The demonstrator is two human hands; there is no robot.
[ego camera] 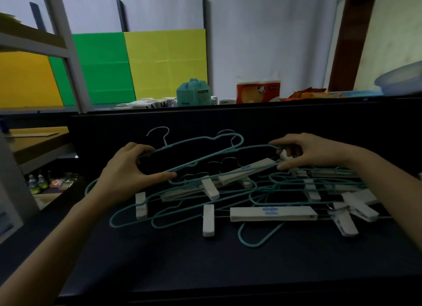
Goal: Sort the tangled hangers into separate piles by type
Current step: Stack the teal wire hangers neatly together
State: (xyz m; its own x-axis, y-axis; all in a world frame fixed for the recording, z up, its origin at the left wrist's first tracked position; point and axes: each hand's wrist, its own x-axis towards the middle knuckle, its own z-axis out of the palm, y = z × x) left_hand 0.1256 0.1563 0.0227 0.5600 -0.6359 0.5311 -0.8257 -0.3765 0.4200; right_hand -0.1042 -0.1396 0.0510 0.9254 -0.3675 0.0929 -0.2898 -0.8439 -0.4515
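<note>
Teal coated-wire hangers (182,203) and white clip-bar hangers (272,213) are heaped tangled on the dark tabletop (205,264); no separate piles are seen. One teal hanger (205,146) is pinched at its ends by the left hand (130,168) and right hand (306,151), so nearly all sorting is judged left.

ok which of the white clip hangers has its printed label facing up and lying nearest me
The white clip hanger at the front of the pile, flat on the table, blue print fully readable. The other labelled one lies tilted, farther back.

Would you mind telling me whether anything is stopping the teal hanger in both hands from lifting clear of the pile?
Yes. The left hand and right hand grip the top teal wire hanger, but a white clip hanger slants across its lower edge, seemingly threaded through it, with more teal hangers tangled beneath.
</note>
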